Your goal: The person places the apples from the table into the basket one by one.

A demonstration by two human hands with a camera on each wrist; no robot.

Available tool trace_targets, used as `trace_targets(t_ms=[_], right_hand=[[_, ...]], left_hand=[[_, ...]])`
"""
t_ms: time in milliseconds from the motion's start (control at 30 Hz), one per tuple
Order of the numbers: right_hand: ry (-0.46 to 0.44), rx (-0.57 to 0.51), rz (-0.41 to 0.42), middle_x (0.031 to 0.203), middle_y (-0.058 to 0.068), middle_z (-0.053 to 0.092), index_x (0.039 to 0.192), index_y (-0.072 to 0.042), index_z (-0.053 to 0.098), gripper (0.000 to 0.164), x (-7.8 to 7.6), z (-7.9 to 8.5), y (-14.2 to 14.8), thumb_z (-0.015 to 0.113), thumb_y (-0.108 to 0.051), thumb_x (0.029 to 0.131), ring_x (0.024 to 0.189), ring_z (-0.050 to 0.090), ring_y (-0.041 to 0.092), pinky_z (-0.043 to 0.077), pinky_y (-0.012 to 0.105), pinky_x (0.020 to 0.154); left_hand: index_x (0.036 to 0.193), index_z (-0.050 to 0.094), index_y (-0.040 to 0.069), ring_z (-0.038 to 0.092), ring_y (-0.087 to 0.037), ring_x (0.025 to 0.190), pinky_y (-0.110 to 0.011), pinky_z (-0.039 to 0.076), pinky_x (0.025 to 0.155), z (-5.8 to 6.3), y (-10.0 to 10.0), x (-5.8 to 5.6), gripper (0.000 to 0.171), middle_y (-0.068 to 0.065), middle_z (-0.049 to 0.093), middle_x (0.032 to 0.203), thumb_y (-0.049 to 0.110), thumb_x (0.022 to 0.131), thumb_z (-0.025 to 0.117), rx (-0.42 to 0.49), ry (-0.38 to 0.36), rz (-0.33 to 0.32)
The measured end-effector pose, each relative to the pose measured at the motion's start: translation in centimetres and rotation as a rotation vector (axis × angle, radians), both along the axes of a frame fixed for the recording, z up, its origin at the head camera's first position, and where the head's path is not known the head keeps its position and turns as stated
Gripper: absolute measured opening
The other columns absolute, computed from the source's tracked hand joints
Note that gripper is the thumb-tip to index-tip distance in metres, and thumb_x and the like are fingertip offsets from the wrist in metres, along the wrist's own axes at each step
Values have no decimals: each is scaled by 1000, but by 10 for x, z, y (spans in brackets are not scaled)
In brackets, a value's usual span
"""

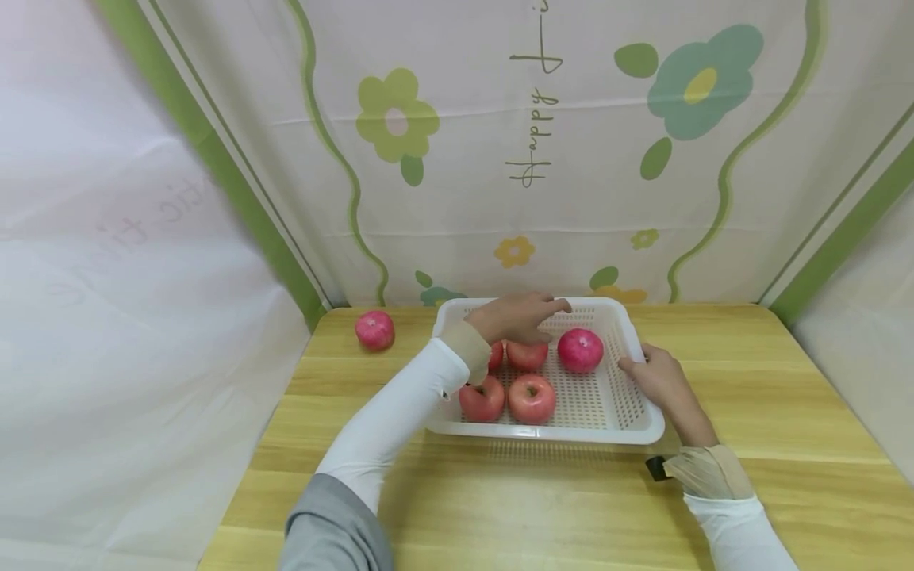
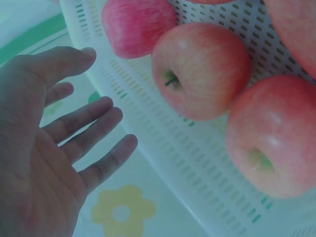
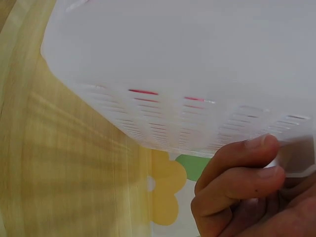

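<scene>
A white perforated plastic basket [image 1: 543,432] holds several red apples [image 1: 531,399] on its left side and a round deep-pink fruit [image 1: 580,350] towards the right. My left hand [image 1: 517,317] reaches over the basket's back part, above the apples. In the left wrist view, its fingers [image 2: 101,131] are spread and loosely bent, with nothing between them, beside the basket's wall. At the basket's right side, my right hand [image 1: 660,379] holds the rim, thumb over the top. The right wrist view shows its fingers [image 3: 242,182] curled against the outer wall.
Another deep-pink fruit [image 1: 374,331] lies on the wooden table [image 1: 771,396], left of the basket. Behind the table's back edge hangs a flowered cloth [image 1: 457,198]; pale cloth also hangs on both sides.
</scene>
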State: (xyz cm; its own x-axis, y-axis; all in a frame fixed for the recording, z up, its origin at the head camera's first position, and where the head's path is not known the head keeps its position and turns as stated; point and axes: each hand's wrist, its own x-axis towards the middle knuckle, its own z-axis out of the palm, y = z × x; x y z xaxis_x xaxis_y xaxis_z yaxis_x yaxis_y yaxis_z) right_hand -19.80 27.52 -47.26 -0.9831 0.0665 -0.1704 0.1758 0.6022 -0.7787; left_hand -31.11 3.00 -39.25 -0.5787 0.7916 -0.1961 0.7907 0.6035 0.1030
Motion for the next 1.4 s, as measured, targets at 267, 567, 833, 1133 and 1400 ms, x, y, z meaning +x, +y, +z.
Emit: trace_targets(t_ms=[267, 567, 833, 1133, 1400], right_hand=[[-2, 0, 0, 113, 35, 58, 139, 14, 36, 60, -1, -2, 1, 47, -29, 97, 78, 67, 25, 58, 35, 60], [-14, -4, -3, 113, 34, 58, 139, 13, 37, 59, -1, -5, 1, 46, -28, 98, 76, 67, 24, 58, 35, 60], [-10, 12, -3, 113, 35, 58, 138, 14, 37, 59, -2, -4, 1, 46, -28, 97, 76, 67, 23, 58, 35, 60], [-12, 1, 0, 111, 34, 59, 139, 14, 37, 60, 0, -3, 1, 46, -28, 97, 74, 67, 24, 58, 35, 59], [-21, -5, 2, 111, 34, 59, 140, 14, 35, 61, -1, -3, 1, 45, -29, 98, 74, 67, 22, 58, 35, 59]], left_hand=[[140, 45, 21, 50, -11, 112, -29, 44, 96, 6, -20, -2, 54, -2, 53, 132, 29, 89, 61, 76, 12, -34], [136, 49, 18, 49, -13, 118, -30, 43, 98, 7, -41, -6, 47, -2, 53, 132, 30, 92, 61, 112, 19, -36], [129, 55, 13, 54, -14, 108, -31, 46, 92, 9, -58, -12, 41, -2, 57, 123, 27, 91, 60, 179, 65, -45], [124, 57, 10, 59, -18, 102, -29, 50, 84, 13, -74, -17, 36, -6, 59, 118, 24, 91, 60, 216, 82, -22], [121, 58, 9, 60, -20, 100, -31, 50, 83, 14, -92, -22, 33, -6, 59, 115, 25, 92, 58, 260, 91, 19]])
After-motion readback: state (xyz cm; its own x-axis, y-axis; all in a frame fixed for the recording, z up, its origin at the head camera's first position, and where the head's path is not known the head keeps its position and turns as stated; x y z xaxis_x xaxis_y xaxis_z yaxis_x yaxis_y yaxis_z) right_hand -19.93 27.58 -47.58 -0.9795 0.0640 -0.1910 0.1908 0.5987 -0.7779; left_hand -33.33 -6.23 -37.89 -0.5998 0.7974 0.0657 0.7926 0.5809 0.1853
